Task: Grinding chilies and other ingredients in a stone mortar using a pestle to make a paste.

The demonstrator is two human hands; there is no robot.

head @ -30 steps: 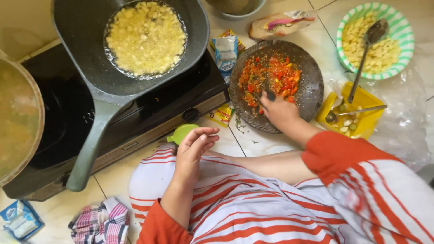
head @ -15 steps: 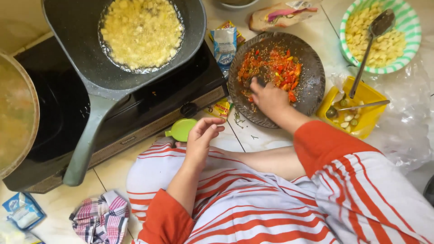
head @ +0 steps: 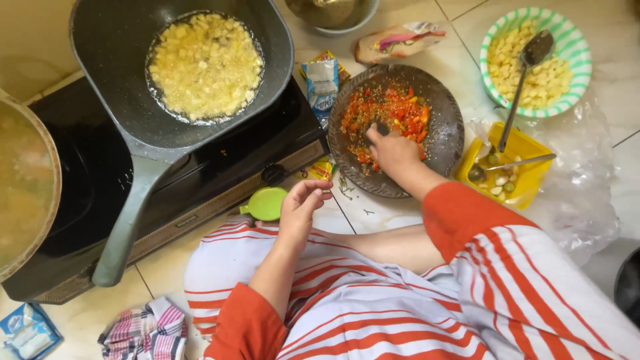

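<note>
A round dark stone mortar (head: 448, 133) lies on the tiled floor, holding crushed red chilli paste (head: 395, 108). My right hand (head: 393, 152) is closed around a dark stone pestle (head: 381, 128), pressing it into the paste. My left hand (head: 301, 204) rests on my knee with its fingers loosely curled, holding nothing. A small green lid (head: 267, 203) lies just beside it. My lap is covered by red-and-white striped cloth.
A dark pan (head: 120, 87) of frying yellow pieces sits on a black stove (head: 200, 173). A green-rimmed bowl (head: 579, 61) with a spoon and a yellow tub (head: 527, 150) stand to the right. A large pot (head: 27, 187) is at left; a checked cloth (head: 143, 330) lies lower left.
My right hand has moved the pestle a little across the chilli paste, toward the mortar's near side. My left hand stays on my knee.
</note>
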